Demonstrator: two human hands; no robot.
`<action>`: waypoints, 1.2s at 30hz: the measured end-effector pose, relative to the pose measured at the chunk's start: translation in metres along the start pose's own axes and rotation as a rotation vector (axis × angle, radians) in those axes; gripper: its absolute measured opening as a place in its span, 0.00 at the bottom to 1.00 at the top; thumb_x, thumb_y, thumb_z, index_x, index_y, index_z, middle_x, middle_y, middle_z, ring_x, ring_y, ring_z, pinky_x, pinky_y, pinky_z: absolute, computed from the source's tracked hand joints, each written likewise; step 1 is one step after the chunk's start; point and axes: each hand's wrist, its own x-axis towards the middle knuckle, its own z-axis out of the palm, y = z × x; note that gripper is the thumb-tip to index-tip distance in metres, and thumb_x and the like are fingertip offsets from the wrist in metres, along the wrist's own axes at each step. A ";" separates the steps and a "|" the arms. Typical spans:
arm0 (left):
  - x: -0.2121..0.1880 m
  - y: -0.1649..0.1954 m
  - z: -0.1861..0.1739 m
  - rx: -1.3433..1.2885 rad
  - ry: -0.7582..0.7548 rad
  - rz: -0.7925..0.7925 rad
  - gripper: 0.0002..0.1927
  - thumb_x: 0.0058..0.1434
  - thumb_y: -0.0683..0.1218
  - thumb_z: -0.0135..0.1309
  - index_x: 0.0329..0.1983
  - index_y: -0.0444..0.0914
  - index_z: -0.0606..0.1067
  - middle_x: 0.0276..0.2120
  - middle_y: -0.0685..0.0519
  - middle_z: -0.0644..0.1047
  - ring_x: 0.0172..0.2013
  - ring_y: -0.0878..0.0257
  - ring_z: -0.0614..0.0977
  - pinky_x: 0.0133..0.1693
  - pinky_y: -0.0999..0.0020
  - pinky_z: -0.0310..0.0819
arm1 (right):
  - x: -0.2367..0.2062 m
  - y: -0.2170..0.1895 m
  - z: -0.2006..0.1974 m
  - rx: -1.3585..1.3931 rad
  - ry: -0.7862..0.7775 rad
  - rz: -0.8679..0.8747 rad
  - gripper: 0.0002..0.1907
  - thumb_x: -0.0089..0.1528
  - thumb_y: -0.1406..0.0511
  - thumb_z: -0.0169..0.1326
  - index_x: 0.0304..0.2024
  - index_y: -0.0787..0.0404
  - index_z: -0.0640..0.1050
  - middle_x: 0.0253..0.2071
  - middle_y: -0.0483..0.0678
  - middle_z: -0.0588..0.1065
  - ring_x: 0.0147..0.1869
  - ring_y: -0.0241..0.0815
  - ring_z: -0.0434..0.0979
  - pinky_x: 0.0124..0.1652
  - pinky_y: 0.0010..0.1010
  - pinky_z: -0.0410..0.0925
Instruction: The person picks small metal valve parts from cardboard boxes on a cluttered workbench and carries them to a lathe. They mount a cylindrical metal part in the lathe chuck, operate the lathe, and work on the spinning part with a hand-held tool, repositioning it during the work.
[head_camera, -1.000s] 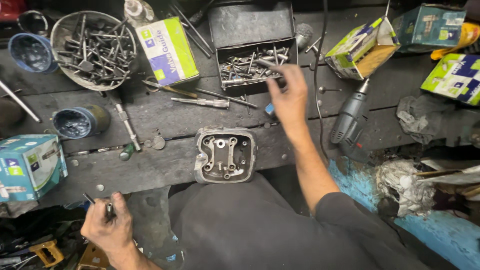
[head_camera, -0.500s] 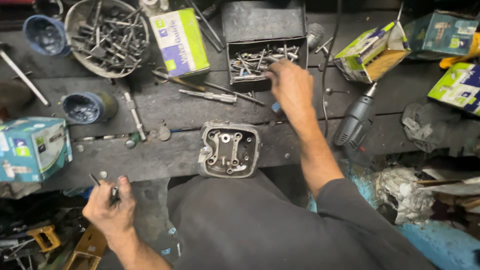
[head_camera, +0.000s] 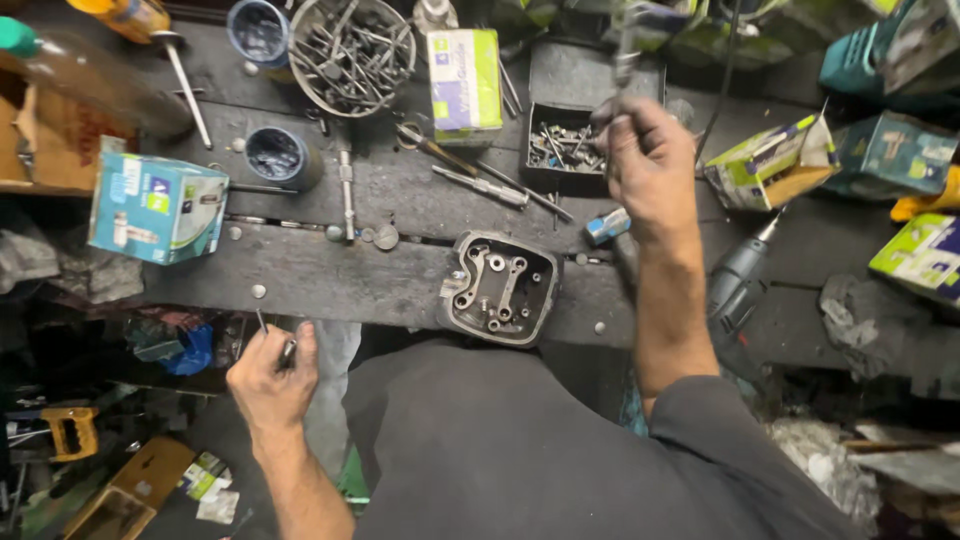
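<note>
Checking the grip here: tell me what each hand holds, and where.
Left hand grips a thin dark metal tool low on its shaft. Right hand pinches a blurred metal piece; hold point unclear.

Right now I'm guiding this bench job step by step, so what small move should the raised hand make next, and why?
Probably lower the right hand toward the metal engine cover. That hand is lifted above the black tray of bolts with a thin metal piece pinched in its fingers; the piece is too blurred to identify. The cover lies open-side up at the bench edge, while the left hand holds a small tool low at the side.
</note>
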 end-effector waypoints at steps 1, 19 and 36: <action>-0.002 0.001 -0.003 0.005 -0.001 -0.006 0.14 0.65 0.45 0.63 0.30 0.35 0.71 0.27 0.46 0.72 0.28 0.46 0.75 0.32 0.57 0.69 | 0.000 -0.005 0.008 -0.051 0.036 -0.143 0.16 0.77 0.63 0.51 0.65 0.63 0.71 0.31 0.39 0.69 0.24 0.26 0.61 0.22 0.18 0.59; -0.113 -0.094 -0.119 -0.046 0.204 -0.459 0.11 0.66 0.49 0.51 0.37 0.37 0.75 0.31 0.41 0.78 0.35 0.40 0.80 0.35 0.49 0.73 | -0.168 0.059 0.286 0.298 -0.707 0.845 0.20 0.69 0.52 0.48 0.56 0.57 0.68 0.36 0.45 0.69 0.25 0.31 0.61 0.21 0.20 0.55; -0.482 -0.327 -0.397 -0.355 0.925 -1.001 0.16 0.64 0.42 0.56 0.56 0.40 0.79 0.32 0.45 0.82 0.30 0.58 0.80 0.37 0.66 0.76 | -0.522 0.103 0.761 -0.046 -1.910 1.076 0.59 0.45 0.57 0.66 0.75 0.54 0.54 0.61 0.46 0.63 0.38 0.39 0.68 0.27 0.27 0.59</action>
